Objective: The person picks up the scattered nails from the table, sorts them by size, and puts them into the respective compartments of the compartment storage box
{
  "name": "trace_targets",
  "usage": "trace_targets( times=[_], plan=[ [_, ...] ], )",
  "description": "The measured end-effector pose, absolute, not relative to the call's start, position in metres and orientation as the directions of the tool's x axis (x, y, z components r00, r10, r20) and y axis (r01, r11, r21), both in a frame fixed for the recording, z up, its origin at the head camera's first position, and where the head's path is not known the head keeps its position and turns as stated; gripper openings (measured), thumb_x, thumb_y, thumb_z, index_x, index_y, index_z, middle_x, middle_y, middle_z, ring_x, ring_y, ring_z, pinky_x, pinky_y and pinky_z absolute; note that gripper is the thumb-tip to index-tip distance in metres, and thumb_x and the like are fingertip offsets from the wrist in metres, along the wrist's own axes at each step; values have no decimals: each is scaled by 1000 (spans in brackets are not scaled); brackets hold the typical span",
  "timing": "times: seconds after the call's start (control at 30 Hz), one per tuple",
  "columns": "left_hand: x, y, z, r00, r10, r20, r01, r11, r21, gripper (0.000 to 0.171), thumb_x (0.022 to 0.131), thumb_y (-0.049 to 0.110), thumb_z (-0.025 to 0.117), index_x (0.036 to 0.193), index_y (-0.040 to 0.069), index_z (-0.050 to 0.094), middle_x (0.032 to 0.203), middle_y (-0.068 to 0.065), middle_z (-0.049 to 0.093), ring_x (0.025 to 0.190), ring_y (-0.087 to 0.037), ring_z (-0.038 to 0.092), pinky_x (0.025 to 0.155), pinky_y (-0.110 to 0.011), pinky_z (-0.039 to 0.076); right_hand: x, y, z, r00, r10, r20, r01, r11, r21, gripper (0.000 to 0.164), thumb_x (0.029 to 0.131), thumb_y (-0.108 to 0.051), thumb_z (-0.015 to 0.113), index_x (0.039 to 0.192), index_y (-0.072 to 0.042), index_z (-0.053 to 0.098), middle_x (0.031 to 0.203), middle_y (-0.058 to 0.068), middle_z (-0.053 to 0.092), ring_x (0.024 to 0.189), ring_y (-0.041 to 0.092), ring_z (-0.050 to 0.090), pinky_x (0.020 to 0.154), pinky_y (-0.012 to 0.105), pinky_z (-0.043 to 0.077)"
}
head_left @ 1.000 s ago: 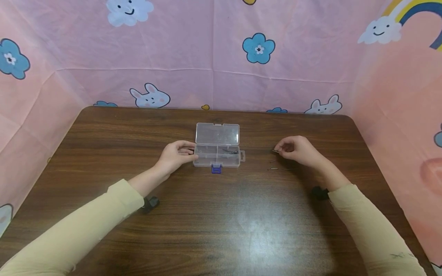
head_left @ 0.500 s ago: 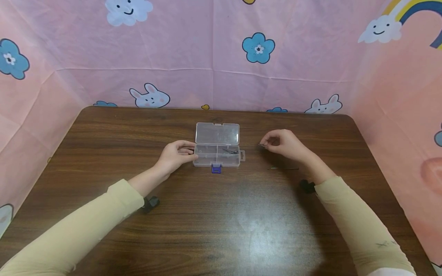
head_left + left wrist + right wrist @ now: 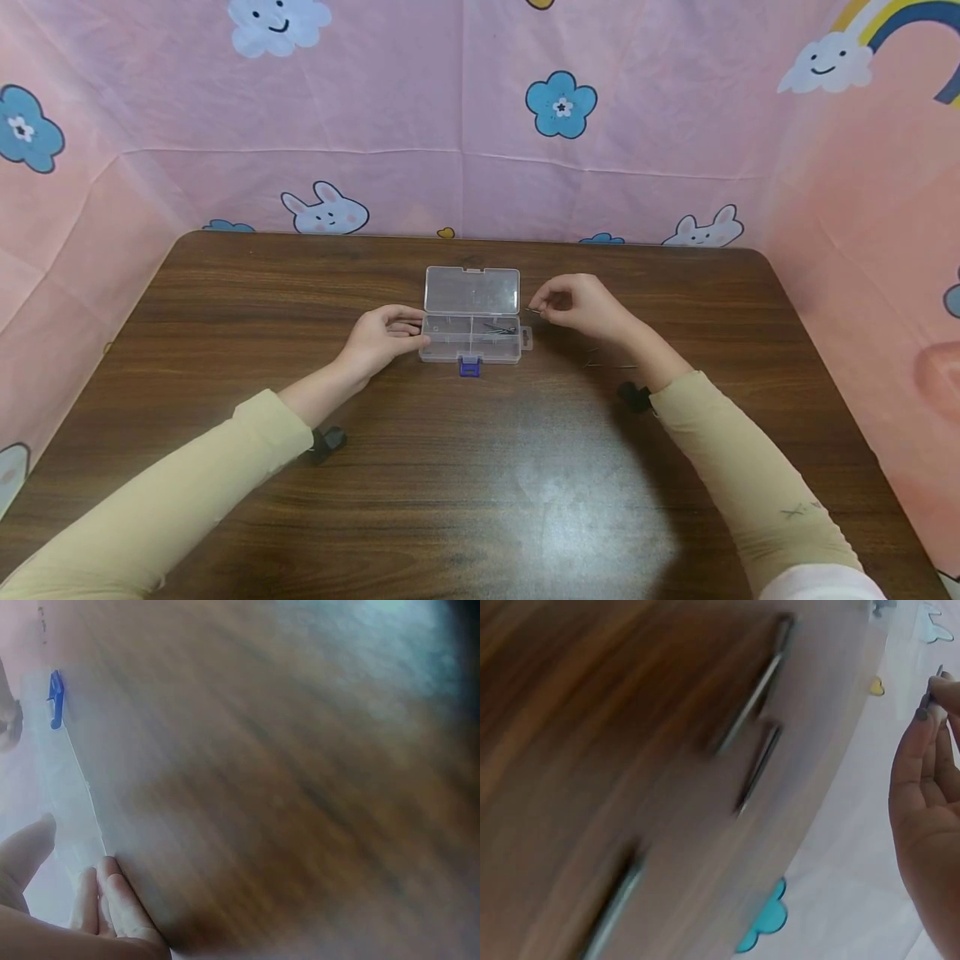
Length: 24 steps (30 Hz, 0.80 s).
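A clear plastic compartment box lies on the table with its lid raised at the back and a blue latch in front. My left hand holds the box's left end, its thumb at the rim and its fingers along the side. Several thin metal nails lie in the back right compartment. Between thumb and fingertips, my right hand pinches one nail, just right of the lid and above the table.
Loose nails lie on the brown table right of the box, such as one long nail and a shorter nail. A hanging tab juts from the box's right end. Patterned cloth stands along the table's back and sides.
My right hand has moved left with the pinched nail, from over the loose nails to beside the raised lid. The left hand and the box have stayed in place.
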<state>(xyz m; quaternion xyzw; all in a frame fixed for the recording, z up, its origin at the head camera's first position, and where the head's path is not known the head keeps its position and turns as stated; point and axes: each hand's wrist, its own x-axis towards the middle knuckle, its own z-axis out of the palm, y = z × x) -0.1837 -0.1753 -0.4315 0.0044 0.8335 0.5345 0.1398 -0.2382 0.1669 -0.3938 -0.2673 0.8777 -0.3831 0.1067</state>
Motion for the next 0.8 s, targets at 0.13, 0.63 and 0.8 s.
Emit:
trace_targets(
  times=[0.13,0.63,0.8],
  plan=[
    [-183,-175,-431,-961,155,-228,-142,432,891,50,99,11,75,144,-3,60,144,-25,64,130,-38,64,115,-47,54,-238,153,-393,-824,-566,29,-402,547,-734,16,98,5,67,107,0,79,108,16,80,97,26,72,85,35,62],
    [-183,-175,-430,-960,160,-229,-141,429,892,50,99,11,75,144,-4,59,144,-26,63,131,-38,64,116,-46,53,-242,122,-398,-775,-631,45,-449,498,-742,16,95,6,69,102,1,82,102,15,80,88,18,72,82,27,63],
    [-183,-175,-431,-960,160,-232,-143,432,891,51,99,12,75,144,-4,59,144,-25,63,131,-38,64,116,-46,53,-241,114,-399,-762,-646,34,-466,512,-722,14,95,6,71,100,-1,82,101,14,81,87,18,72,81,27,63]
  ],
)
